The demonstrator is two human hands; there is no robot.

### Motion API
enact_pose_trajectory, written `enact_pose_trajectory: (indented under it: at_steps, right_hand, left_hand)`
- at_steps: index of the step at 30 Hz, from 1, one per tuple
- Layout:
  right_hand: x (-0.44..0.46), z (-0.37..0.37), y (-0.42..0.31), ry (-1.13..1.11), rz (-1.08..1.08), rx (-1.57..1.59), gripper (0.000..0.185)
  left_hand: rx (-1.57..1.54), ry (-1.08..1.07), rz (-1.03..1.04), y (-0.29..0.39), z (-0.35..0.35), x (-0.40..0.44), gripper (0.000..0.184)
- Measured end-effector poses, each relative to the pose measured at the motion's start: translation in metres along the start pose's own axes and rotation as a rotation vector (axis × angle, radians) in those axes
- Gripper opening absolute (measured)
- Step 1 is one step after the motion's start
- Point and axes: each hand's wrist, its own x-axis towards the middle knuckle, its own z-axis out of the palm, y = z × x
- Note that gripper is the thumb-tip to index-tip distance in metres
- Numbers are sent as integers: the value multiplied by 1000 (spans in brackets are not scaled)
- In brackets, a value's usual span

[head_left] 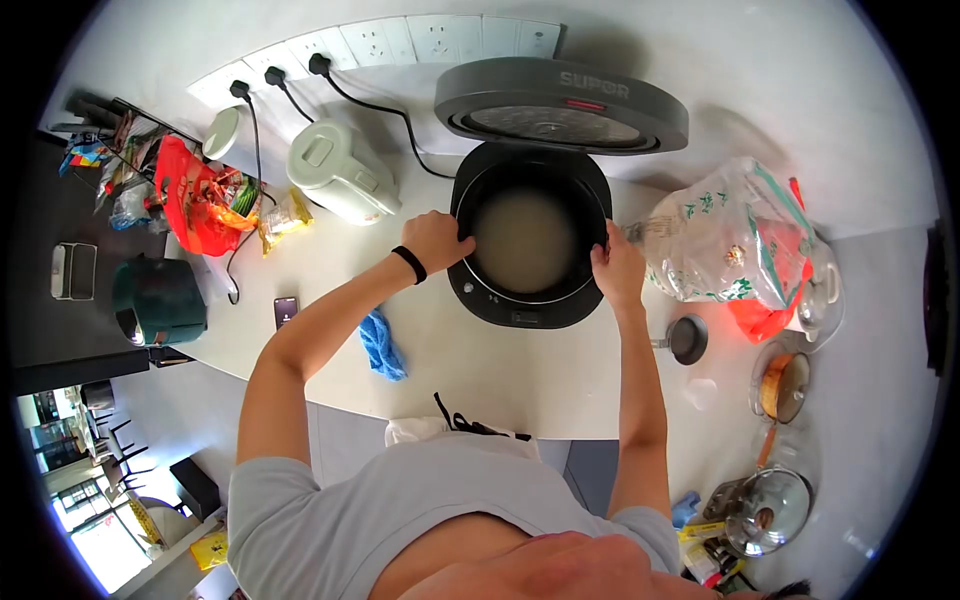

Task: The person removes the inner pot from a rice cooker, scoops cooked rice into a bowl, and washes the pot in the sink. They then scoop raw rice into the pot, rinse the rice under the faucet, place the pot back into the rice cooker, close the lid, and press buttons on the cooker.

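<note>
A dark rice cooker (515, 314) stands on the counter with its lid (545, 92) raised. Inside it sits a black inner pot (530, 178) holding cloudy, pale liquid (525, 243); whether grains lie beneath cannot be made out. My left hand (436, 241) grips the pot's left rim, thumb over the edge and fingers curled outside. On the opposite side my right hand (619, 267) holds the right rim in a similar way. The pot looks level, within the cooker's body. Some fingers of both hands are hidden.
A pale kettle (340, 172) and a blue cloth (381, 345) are left of the cooker, near a phone (286, 311). Rightward are a plastic bag (735, 235), a small metal cup (688, 339) and lidded pans (768, 510). Plugged cords (385, 108) run along the wall.
</note>
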Motion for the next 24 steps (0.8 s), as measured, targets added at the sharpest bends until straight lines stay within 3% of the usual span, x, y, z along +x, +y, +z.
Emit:
enact_pose_trajectory:
  at_steps: [2, 3, 5, 6, 9, 11, 14, 17, 19, 21, 24]
  right_hand:
    - [0, -5, -3, 120, -56, -132, 34]
    - [7, -24, -11, 117, 38, -119, 38]
    - [23, -68, -34, 297, -4, 2, 46]
    - [35, -94, -60, 482, -140, 111, 49]
    - [65, -130, -111, 475, -390, 199, 49]
    - [79, -133, -134, 353, -439, 253, 45]
    - [53, -122, -125, 432, -439, 286, 37]
    - [-29, -96, -103, 402, -400, 228, 37]
    - [-88, -56, -76, 283, -331, 151, 39]
    - [-131, -17, -57, 136, -211, 75, 46]
    - [-154, 20, -40, 95, -145, 42, 53]
  left_hand:
    - [54, -9, 6, -2, -9, -5, 45]
    - [-105, 82, 3, -7, -15, -7, 43]
    - [-424, 260, -4, -17, -30, -13, 43]
    - [-604, 406, 90, -16, -44, -16, 42]
    - [-959, 778, 377, -5, -79, -4, 51]
    - [-945, 755, 432, 11, -104, -13, 51]
    - [-957, 642, 423, 2, -104, -33, 48]
    - [-943, 628, 524, -9, -51, -74, 48]
    - [-983, 461, 440, -11, -9, -102, 51]
    - [-838, 436, 383, -10, 43, -113, 53]
    - [-575, 411, 343, -9, 57, -115, 57]
